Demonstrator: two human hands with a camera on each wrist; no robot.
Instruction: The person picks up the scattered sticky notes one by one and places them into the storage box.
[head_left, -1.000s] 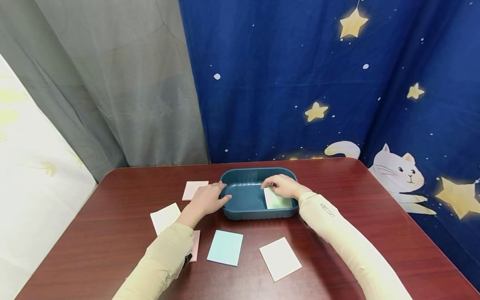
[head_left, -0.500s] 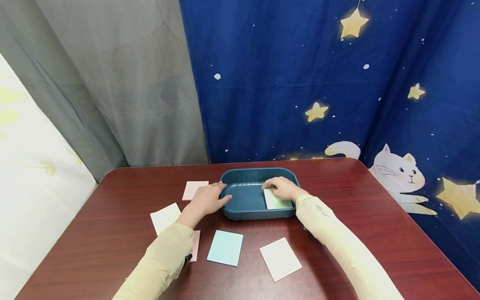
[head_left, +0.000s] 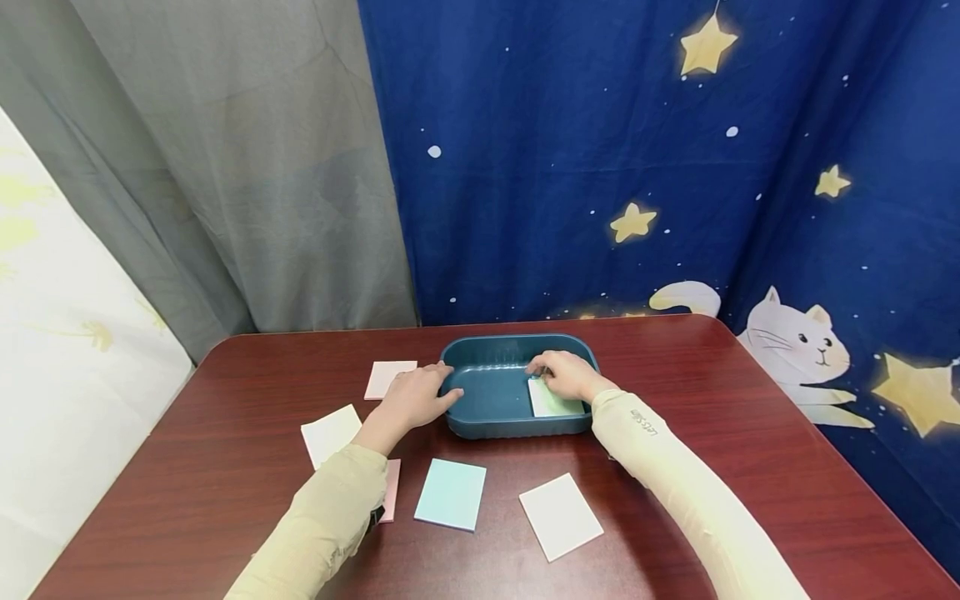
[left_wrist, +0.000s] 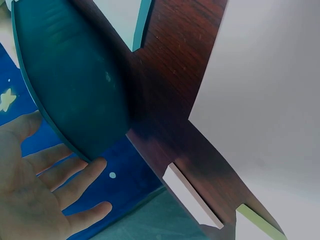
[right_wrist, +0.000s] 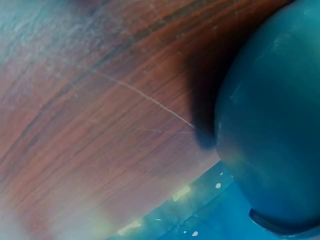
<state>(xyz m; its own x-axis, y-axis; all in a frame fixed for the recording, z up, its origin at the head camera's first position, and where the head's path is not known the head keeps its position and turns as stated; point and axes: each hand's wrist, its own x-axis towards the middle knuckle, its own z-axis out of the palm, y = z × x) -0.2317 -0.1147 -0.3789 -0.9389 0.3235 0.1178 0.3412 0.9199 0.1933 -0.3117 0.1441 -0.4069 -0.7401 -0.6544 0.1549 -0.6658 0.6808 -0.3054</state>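
A dark teal plastic bin (head_left: 491,427) stands near the table's far edge. Inside it, at the right end, lies a pale green sticky note pad (head_left: 553,402). My right hand (head_left: 572,375) is over this pad's far edge with bent fingers; the fingertips are hidden, so whether they pinch it is unclear. My left hand (head_left: 414,397) touches the bin's left end, fingers spread against the rim, as the left wrist view shows too. The right wrist view shows the bin's outer wall (right_wrist: 280,110) but not the hand.
Sticky note pads lie on the table: light pink (head_left: 388,377), pale yellow (head_left: 330,433), pink (head_left: 392,490) partly under the left sleeve, light blue (head_left: 451,493), and white (head_left: 561,517). Dark red wood tabletop (head_left: 225,433); curtains hang behind. A large pale surface (left_wrist: 270,90) fills the left wrist view's right side.
My right forearm has shifted slightly left and the right fingers slightly back over the pad's far edge. My left hand, the bin and the pads look unmoved.
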